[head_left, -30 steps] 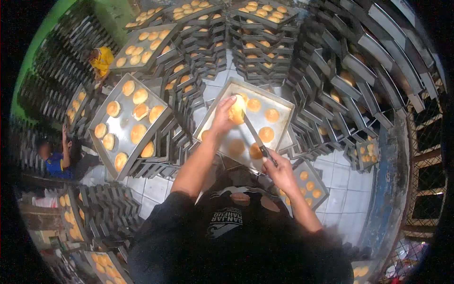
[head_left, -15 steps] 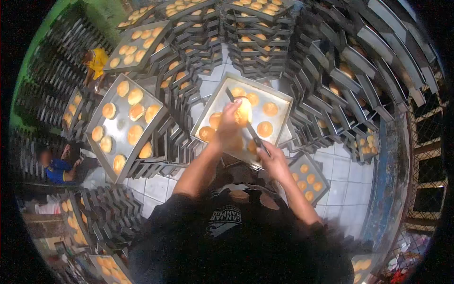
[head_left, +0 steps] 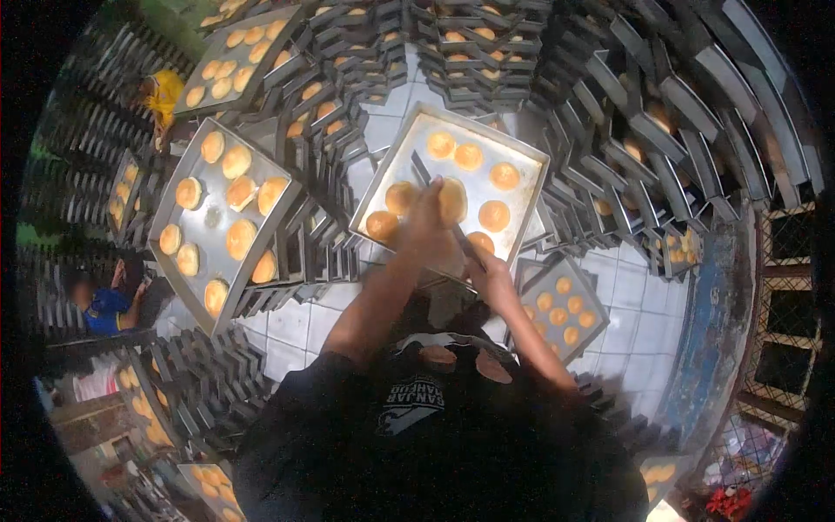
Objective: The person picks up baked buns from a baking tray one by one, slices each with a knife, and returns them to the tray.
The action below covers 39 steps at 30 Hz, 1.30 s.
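Note:
My left hand [head_left: 426, 222] is closed on a round golden bun [head_left: 452, 202] above the middle of a metal tray [head_left: 532, 174]. The hand is slightly blurred. My right hand [head_left: 494, 280] grips the handle of a long knife [head_left: 421, 169]. The blade runs up and to the left, past the held bun, and part of it is hidden by the bun and my left hand. Several other buns lie on the tray around my hands, among them one [head_left: 494, 215] to the right of the held bun.
A tray of buns [head_left: 209, 217] lies at the left and a smaller one [head_left: 581, 341] at the lower right. Stacked trays [head_left: 609, 130] rise around me. Two other people, one in yellow [head_left: 163, 97] and one in blue [head_left: 109, 311], are at the far left.
The held bun was tilted with its pale side showing, and now looks browner and flatter. My left hand has moved slightly down. The view has shifted a little.

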Tool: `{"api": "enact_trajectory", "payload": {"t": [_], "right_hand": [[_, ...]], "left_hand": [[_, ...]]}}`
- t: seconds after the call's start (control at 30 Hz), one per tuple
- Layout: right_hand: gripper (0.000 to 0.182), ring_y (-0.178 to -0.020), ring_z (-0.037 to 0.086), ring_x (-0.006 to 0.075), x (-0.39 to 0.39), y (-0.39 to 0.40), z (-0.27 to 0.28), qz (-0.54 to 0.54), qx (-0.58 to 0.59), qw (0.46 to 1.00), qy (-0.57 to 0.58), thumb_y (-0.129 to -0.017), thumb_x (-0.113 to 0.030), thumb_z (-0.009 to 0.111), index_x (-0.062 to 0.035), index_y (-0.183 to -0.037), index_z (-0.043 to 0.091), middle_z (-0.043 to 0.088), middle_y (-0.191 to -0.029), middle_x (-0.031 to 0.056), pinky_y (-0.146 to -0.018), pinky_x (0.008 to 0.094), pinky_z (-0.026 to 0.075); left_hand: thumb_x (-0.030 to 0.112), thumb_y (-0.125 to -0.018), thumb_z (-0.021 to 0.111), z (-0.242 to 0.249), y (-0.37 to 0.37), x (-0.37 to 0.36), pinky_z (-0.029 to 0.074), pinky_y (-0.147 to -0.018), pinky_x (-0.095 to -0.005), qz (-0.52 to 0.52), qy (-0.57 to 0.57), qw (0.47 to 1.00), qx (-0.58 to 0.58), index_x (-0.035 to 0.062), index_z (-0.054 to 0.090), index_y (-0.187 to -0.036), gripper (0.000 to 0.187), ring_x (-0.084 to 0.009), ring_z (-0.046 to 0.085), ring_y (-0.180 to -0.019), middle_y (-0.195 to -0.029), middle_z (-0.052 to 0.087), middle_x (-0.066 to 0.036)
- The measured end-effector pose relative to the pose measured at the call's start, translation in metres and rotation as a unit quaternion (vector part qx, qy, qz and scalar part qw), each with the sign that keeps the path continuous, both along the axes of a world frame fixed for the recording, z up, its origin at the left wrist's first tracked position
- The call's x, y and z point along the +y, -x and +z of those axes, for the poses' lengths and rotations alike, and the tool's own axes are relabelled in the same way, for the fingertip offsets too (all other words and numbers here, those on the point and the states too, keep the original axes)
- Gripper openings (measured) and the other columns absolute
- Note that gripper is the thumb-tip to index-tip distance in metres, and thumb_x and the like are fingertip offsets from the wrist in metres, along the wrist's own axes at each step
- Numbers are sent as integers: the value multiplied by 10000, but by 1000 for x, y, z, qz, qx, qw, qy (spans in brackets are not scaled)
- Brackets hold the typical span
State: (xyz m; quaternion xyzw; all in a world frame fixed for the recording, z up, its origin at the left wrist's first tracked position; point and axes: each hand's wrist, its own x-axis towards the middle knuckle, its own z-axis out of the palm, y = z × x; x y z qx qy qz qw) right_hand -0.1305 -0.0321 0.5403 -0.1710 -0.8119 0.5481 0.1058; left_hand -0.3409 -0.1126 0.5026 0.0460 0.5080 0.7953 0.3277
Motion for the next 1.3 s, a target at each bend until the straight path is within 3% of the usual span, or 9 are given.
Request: {"api": "enact_trajectory", "payload": {"t": [0.07,0.27,0.4,0.57,0.63,0.73,0.93,1.0,1.3], "right_hand": [[295,-761,609,124,-5,16,-14,-16,31,999,13,-958,-66,569,0,-1237,635,651,-822,64,-709,288,491],[260,-671,545,100,-15,-108,-55,-9,-169,977,132,-975,-139,582,-18,-1198,637,608,-777,12,-589,276,442],[362,-567,485,50,-24,-198,-73,-57,-208,949,231,-986,-192,604,-50,-1320,609,624,-770,-19,-500,237,396],[418,-500,421,15,-47,-197,-80,-161,-243,919,266,-983,-203,625,-67,-1376,586,638,-762,-21,-439,203,332],[417,-508,424,18,-47,-165,-64,-184,-230,900,320,-983,-179,613,-54,-1379,580,635,-765,-21,-436,201,326],[410,-517,424,22,-44,-135,-58,-181,-247,901,308,-984,-140,590,-42,-1382,575,627,-763,-19,-435,202,330],[298,-505,438,26,-28,-119,-49,-191,-202,900,336,-1000,-130,551,-56,-1278,627,622,-759,-4,-422,210,350],[304,-502,434,30,-23,-121,-54,-163,-192,928,274,-1008,-121,543,-70,-1299,617,626,-770,3,-422,209,346],[364,-487,435,54,-19,-129,-41,-248,-218,859,392,-1002,-150,584,-42,-1350,575,625,-778,22,-412,211,309]], "left_hand": [[403,-953,613,-18,2,0,473,-928,-412,11,38,998,-52,79,492,-1339,518,-247,571,-1026,-1168,564,-84],[411,-947,635,-42,35,-11,406,-1031,-485,-28,69,987,-139,80,428,-1416,610,-305,546,-1094,-1238,544,-104],[349,-961,594,-126,76,-11,441,-972,-500,60,219,965,127,80,524,-1299,438,-318,587,-1023,-1144,604,-105],[271,-978,542,-153,120,-55,485,-897,-519,-30,435,705,559,79,643,-1153,279,-334,639,-935,-1026,679,-106],[270,-995,514,-122,127,-60,470,-936,-516,-200,521,505,658,75,635,-1199,307,-330,629,-997,-1097,673,-105],[231,-837,677,-113,130,-61,438,-962,-579,-269,471,436,718,138,606,-1234,414,-318,527,-1260,-1312,568,-111],[318,-909,610,-140,140,-67,442,-1002,-555,-174,387,475,771,107,488,-1417,563,-367,547,-1215,-1320,558,-140],[373,-901,637,-126,138,-76,434,-1010,-569,-140,355,682,624,113,503,-1415,592,-405,537,-1223,-1377,532,-141],[383,-878,679,-101,106,-71,306,-1159,-509,-171,430,502,731,116,437,-1498,717,-354,391,-1406,-1555,398,-153]]}}
